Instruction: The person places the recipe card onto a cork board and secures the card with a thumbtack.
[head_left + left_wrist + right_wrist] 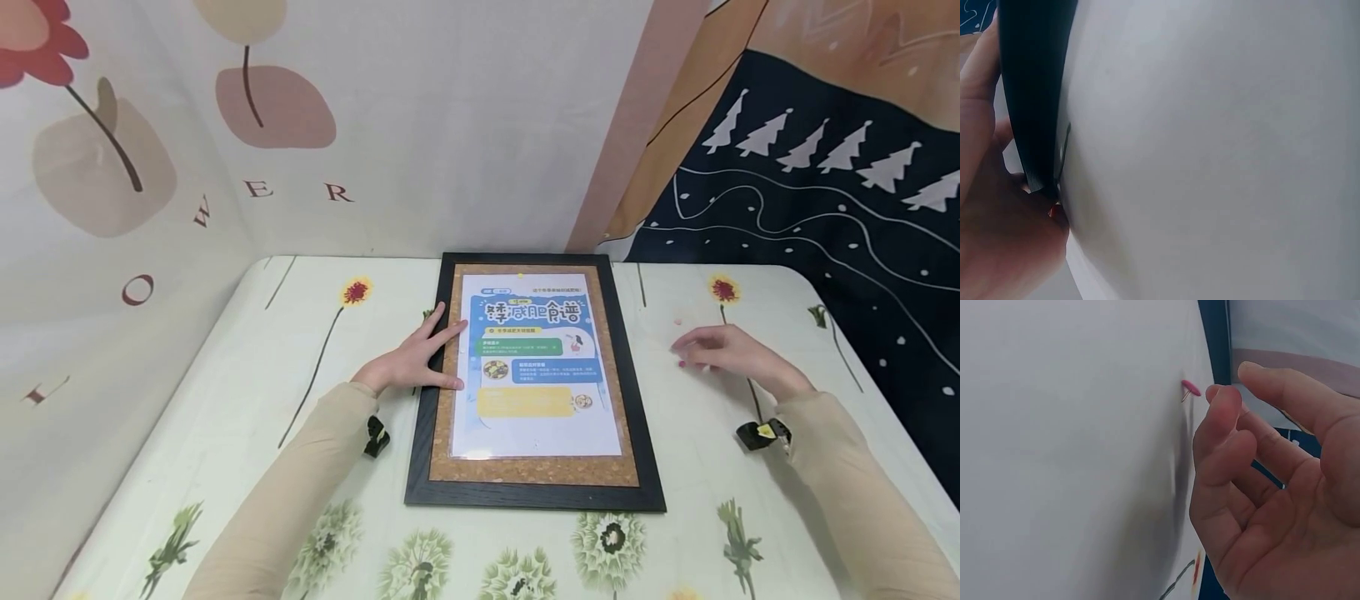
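Observation:
A cork board [444, 446] in a black frame [536, 497] lies on the table, bearing a blue-and-white printed sheet [536, 431]. At the sheet's top edge is a small yellow pushpin [520, 276]. My left hand [412, 354] rests on the frame's left side, fingers spread across its edge, fingertips at the sheet. The left wrist view shows that hand against the dark frame edge [1035, 94]. Over the table, right of the board, my right hand [716, 350] has loosely bent fingers with nothing between them. A pink thumbtack [1190, 388] lies just beyond its fingertips.
A flower-print cloth [352, 483] covers the table. At the back and left hang white printed drapes [450, 125]; on the right is a dark one with white trees [810, 192]. A pink dot [681, 363] shows by the right fingertips.

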The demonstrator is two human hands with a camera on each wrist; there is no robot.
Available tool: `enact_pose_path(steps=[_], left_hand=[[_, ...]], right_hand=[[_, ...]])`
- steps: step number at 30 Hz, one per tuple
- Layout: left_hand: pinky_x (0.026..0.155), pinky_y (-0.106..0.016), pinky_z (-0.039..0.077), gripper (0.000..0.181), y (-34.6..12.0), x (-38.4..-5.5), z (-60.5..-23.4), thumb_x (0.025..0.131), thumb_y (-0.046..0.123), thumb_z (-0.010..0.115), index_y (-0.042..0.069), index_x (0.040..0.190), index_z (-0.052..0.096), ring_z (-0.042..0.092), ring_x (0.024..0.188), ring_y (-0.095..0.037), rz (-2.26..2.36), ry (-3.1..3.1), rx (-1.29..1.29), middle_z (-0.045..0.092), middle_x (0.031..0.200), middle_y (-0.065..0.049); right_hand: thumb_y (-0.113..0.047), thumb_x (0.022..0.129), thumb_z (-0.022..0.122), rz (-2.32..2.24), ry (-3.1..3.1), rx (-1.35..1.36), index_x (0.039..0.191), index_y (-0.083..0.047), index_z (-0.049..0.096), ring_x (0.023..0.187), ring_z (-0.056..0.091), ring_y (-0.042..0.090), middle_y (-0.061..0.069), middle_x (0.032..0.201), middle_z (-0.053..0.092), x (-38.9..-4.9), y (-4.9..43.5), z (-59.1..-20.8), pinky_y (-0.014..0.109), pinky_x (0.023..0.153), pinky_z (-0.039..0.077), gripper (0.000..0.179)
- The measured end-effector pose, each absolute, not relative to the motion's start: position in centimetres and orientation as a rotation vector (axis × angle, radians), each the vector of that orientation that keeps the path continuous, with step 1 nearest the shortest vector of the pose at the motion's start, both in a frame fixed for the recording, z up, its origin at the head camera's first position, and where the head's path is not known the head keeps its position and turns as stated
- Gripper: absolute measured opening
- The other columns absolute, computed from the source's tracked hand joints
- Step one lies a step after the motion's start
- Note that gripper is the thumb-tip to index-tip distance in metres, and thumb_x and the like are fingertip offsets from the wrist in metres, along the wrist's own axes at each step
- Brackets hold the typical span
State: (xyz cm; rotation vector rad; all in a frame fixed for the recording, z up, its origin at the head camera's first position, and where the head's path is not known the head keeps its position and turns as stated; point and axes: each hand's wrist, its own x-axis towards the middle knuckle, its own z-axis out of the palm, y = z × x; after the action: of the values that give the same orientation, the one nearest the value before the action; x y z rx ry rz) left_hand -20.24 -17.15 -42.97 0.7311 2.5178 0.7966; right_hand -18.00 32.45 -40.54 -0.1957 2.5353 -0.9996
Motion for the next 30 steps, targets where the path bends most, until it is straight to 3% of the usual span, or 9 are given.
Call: enact_pose_path(steps=[7,21,30], left_hand=[[0.107,-0.062,0.019,0.100,-17.1,-20.1,-43.0,0.080,0.042,0.078,0.016,0.156,0.018,-0.004,0.143,-0.043,0.802,2.517,0.726,-0.018,0.158,-0.015],[0.108,-0.061,0.019,0.101,-17.1,-20.1,-42.7,0.080,0.043,0.078,0.015,0.156,0.017,-0.004,0.143,-0.042,0.791,2.522,0.734,-0.018,0.158,-0.016],[0.108,-0.061,0.019,0.101,-17.1,-20.3,-43.0,0.081,0.042,0.078,0.016,0.157,0.016,-0.005,0.143,-0.042,0.783,2.525,0.740,-0.019,0.158,-0.015]], right_hand=[[-0.023,0.096,0.061,-0.992,2.536,-0.187,0.119,0.006,0.062,0.083,0.054,0.020,0.010,0.100,0.066,-17.5,32.8,-41.0,0.029,0.068,0.048,0.037],[-0.018,0.094,0.064,-1.011,2.555,-0.177,0.106,0.005,0.064,0.070,0.054,0.017,0.004,0.077,0.062,-17.3,31.9,-41.6,0.028,0.066,0.044,0.026],[-0.013,0.093,0.062,-1.059,2.526,-0.174,0.107,0.006,0.063,0.074,0.057,0.018,0.005,0.080,0.063,-17.7,31.7,-41.9,0.027,0.067,0.048,0.023]])
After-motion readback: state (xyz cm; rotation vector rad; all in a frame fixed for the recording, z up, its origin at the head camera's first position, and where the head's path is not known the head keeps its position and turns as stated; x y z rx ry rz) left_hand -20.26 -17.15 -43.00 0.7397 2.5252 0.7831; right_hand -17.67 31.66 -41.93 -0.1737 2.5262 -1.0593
